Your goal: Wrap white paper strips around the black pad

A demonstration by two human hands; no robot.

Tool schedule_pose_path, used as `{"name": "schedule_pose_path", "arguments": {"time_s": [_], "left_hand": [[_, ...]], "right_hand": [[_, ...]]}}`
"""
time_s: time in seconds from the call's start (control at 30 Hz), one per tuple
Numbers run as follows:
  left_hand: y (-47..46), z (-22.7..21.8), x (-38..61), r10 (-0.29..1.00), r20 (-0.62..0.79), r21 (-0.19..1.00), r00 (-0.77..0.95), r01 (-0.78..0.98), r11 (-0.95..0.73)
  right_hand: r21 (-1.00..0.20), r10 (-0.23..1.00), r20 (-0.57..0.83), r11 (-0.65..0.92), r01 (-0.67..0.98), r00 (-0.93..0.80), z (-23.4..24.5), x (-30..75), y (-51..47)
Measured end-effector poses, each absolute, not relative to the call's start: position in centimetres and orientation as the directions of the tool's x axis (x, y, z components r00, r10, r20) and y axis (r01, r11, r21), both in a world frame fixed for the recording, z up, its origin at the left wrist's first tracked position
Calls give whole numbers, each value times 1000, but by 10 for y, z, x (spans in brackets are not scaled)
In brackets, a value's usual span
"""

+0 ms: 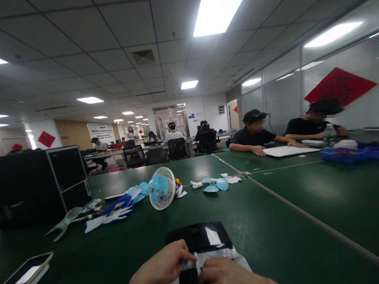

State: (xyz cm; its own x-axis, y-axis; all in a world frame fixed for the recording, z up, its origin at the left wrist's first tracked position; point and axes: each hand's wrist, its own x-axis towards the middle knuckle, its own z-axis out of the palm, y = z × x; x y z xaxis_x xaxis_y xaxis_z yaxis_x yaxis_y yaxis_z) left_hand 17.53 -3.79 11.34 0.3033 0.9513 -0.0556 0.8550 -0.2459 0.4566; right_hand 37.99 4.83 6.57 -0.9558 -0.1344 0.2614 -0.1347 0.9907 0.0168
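Directly in front of me a black, flat, glossy object (179, 234) rests on the green table (273, 222). Whitish, partly see-through wrapping or strip material (213, 256) lies across its near part. My left hand (167, 264) is closed, thumb and forefinger pinching the edge of a narrow white strip (197, 262). Curled close beside it, my right hand (226, 277) has its fingers on the same strip, and its fingertips are partly hidden. I cannot tell exactly what the black object is.
Beyond my hands are a small fan (162, 189), blue fan blades (212, 186) and work gloves (113, 214). A black computer case (33, 185) and a tablet-like device (26, 276) are at left. Two people sit at right near a white board (289, 151) and blue trays (342, 155).
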Motion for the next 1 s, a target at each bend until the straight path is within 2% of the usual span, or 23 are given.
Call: {"name": "schedule_pose_path", "arguments": {"time_s": [0.17,0.3,0.43,0.6,0.73,0.87,1.0], "left_hand": [[-38,115,175,957,-62,476,283,851,-221],[-39,116,174,956,-58,486,287,845,-224],[-38,113,172,958,-43,499,285,837,-227],[-33,104,169,971,-11,518,237,832,-198],[-31,99,165,975,9,503,222,842,-196],[-31,102,161,979,-55,524,195,840,-138],[-27,106,149,999,-21,490,25,872,-11]], "right_hand": [[-108,-58,241,990,-86,-969,75,382,45],[-158,-19,246,986,-60,-969,78,385,46],[-165,18,259,986,-26,-966,76,388,49],[-138,15,241,990,-19,-970,73,388,51],[-166,15,232,986,-24,-972,83,392,45],[-255,160,277,963,88,-948,99,397,42],[-354,391,311,894,277,-866,103,397,56]]}}
